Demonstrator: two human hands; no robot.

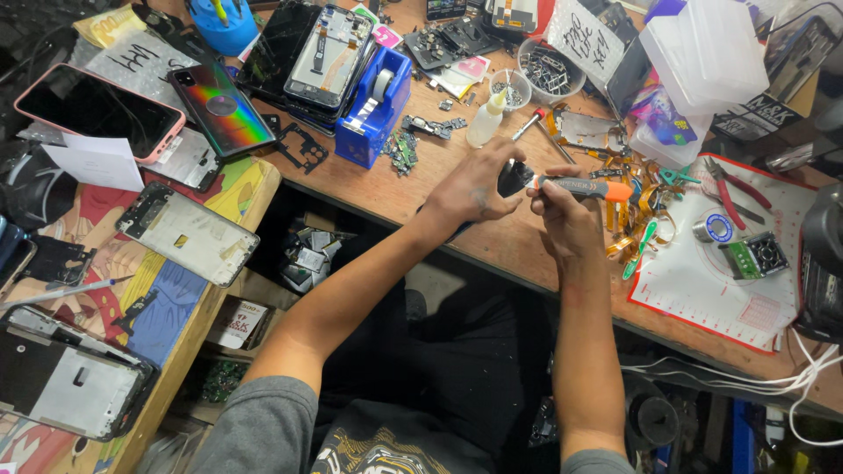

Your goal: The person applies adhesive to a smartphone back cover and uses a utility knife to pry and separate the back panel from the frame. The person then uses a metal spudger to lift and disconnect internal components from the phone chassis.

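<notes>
My left hand [474,186] is closed on a small black part [512,178] held over the wooden bench [421,189]. My right hand [565,213] grips an orange-and-grey screwdriver [584,187] whose tip meets that black part. Both hands are close together near the bench's front edge. What lies under the left palm is hidden.
A blue tape dispenser [376,107], a small white glue bottle [486,121], a second screwdriver [531,123], bowls of screws [549,70], stacked phones [312,48], flex cables [645,189], red pliers [736,184] on a white mat [702,281], a solder reel [713,229]. Phone frames [187,233] lie on the left table.
</notes>
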